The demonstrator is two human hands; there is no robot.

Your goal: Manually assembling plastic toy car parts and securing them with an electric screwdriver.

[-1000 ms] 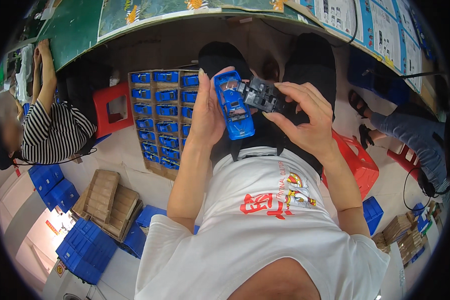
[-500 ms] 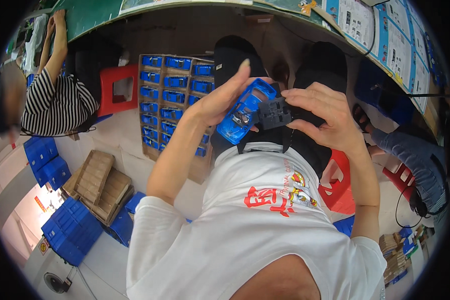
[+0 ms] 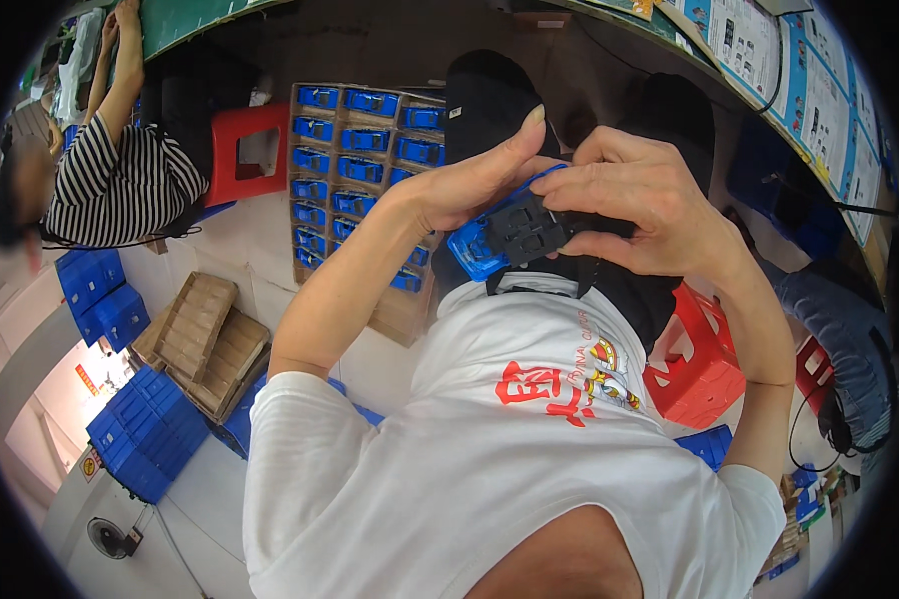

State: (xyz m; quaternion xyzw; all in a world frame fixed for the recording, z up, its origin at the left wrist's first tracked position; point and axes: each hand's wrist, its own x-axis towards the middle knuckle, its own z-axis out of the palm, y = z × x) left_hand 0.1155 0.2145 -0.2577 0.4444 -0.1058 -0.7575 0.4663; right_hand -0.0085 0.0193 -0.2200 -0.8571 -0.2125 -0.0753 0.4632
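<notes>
Above my lap, my left hand [image 3: 474, 185] grips a blue plastic toy car body [image 3: 475, 256] from its far left side, thumb sticking up. My right hand [image 3: 644, 205] pinches a flat black plastic chassis plate [image 3: 522, 228] with moulded recesses. The black plate lies over the open underside of the blue body and hides much of it. Whether the two parts are fully seated together I cannot tell. Fingers of the right hand rest along the plate's right edge, near the blue rim.
Left of my legs a divided cardboard tray [image 3: 398, 317] holds rows of blue car bodies. A green bench [image 3: 195, 22] runs along the far side. Red stools [image 3: 232, 180], stacked cartons [image 3: 192, 334] and blue crates [image 3: 142, 439] stand around. Co-workers sit at left [image 3: 120, 190] and right [image 3: 837, 334].
My right hand has moved left, bringing the black plate from beside the blue car body to over its underside. The whole view has shifted slightly.
</notes>
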